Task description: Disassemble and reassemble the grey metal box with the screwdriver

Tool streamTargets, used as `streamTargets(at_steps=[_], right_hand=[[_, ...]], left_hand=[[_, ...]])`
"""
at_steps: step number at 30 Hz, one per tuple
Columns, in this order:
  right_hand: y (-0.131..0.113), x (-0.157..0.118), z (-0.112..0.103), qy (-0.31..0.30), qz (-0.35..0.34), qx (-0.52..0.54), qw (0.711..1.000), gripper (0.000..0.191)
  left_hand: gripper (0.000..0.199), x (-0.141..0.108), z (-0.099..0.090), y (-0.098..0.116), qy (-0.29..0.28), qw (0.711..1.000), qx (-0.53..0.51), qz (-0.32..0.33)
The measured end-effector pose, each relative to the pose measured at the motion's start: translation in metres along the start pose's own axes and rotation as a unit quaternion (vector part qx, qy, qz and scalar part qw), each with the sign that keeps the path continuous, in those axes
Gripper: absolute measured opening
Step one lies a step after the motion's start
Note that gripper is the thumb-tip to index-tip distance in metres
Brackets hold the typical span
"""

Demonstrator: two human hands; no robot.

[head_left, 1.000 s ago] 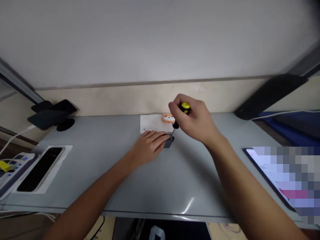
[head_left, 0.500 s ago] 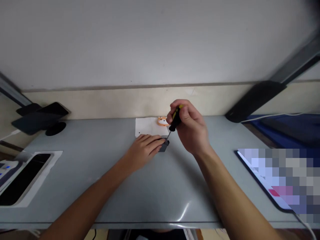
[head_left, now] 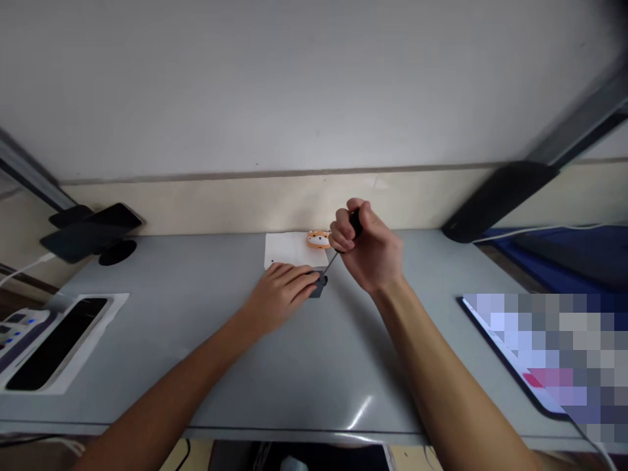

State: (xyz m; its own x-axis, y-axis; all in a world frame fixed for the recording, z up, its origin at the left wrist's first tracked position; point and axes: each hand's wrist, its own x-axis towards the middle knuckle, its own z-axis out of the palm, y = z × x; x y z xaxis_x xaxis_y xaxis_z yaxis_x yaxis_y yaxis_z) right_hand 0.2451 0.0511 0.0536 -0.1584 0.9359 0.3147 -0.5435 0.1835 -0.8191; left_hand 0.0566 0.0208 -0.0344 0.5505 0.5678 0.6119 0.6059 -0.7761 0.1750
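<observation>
My left hand [head_left: 281, 292] presses a small dark grey block-like object [head_left: 318, 286] against the desk, its fingers laid over the top and hiding much of it. A screwdriver [head_left: 356, 222] is wrapped in the fist of my right hand [head_left: 371, 245], above and to the right of that object. Its thin metal shaft slants down to the left, and the tip meets the object's top near my left fingertips. Most of the handle is hidden by my fingers. White paper [head_left: 284, 248] lies just behind, with an orange and white animal-faced item [head_left: 318, 239] on its right part.
On the grey desk [head_left: 294, 386], a black phone [head_left: 57, 343] lies on white paper at left, beside a power strip [head_left: 22, 330]. Another phone [head_left: 93, 229] leans on a stand. At right are a tablet [head_left: 515, 366] with a cable and a dark lamp base [head_left: 495, 199].
My right fingers have closed further around the screwdriver handle, and the fist has turned so that less of the handle shows. My left hand stays on the grey object. The view has shifted slightly.
</observation>
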Motion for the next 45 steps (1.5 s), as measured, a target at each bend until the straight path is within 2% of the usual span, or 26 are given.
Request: streamTargets(at_steps=[6, 11, 18, 24, 28, 33, 37, 42, 45], right_hand=[[-0.004, 0.0, -0.003, -0.023, -0.008, -0.029, 0.999, 0.027], [-0.004, 0.0, -0.004, -0.043, 0.012, -0.053, 0.998, 0.038], [-0.002, -0.004, 0.007, -0.014, -0.025, -0.069, 0.997, 0.038], [-0.005, -0.001, 0.0, -0.003, -0.046, -0.081, 0.996, 0.039], [-0.005, 0.004, -0.005, -0.003, -0.038, -0.098, 0.994, 0.048], [-0.006, 0.004, 0.004, 0.017, -0.027, -0.097, 0.995, 0.053], [-0.008, -0.001, 0.009, 0.002, -0.007, -0.099, 0.995, 0.046], [-0.007, 0.001, 0.002, 0.02, -0.05, -0.116, 0.992, 0.04], [-0.008, 0.003, -0.003, 0.006, -0.054, -0.127, 0.99, 0.044]], left_hand=[[0.022, -0.001, 0.005, -0.002, 0.011, 1.0, -0.008, -0.003], [0.023, -0.001, 0.004, -0.001, 0.01, 1.0, 0.004, 0.0], [0.023, -0.002, 0.004, -0.001, 0.007, 1.0, 0.016, -0.003], [0.02, 0.0, 0.006, 0.001, 0.024, 0.999, 0.027, -0.004], [0.019, 0.001, 0.006, 0.004, 0.036, 0.999, 0.035, -0.001], [0.019, 0.001, 0.006, 0.006, 0.038, 0.999, 0.037, -0.009], [0.016, 0.001, 0.01, 0.005, 0.061, 0.998, 0.024, -0.014], [0.016, 0.002, 0.011, 0.006, 0.067, 0.997, 0.028, -0.022], [0.017, 0.001, 0.012, 0.007, 0.068, 0.997, 0.034, -0.024]])
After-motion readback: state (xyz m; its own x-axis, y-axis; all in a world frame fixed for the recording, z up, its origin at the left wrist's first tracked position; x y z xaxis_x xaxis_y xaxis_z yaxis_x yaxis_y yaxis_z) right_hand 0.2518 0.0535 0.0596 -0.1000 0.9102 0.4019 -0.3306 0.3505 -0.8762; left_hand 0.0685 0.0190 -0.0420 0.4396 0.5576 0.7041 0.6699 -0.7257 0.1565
